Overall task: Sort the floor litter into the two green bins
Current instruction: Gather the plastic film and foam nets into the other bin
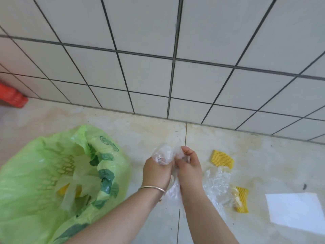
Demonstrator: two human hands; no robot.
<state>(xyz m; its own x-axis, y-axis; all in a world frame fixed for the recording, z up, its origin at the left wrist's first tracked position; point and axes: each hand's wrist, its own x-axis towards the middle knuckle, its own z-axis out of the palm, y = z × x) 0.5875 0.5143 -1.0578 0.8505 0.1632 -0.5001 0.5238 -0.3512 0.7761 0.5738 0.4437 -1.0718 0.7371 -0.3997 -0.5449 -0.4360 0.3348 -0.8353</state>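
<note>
Both hands meet above the floor, crumpling a clear plastic film [164, 153]. My left hand [155, 170], a bangle on its wrist, grips one bunch of the film; my right hand [189, 167] grips the other, and a tail of film hangs below between the wrists. To the left stands a bin lined with a light green bag [112, 155], open, with pale and yellow litter inside. Only this one green bin is in view.
On the floor to the right lie a yellow foam net [222, 159], a crinkled clear plastic sheet [217, 184], a second yellow foam net [242, 199] and a white paper sheet [297, 212]. A tiled wall [158, 76] rises just ahead. A red object [13, 96] sits far left.
</note>
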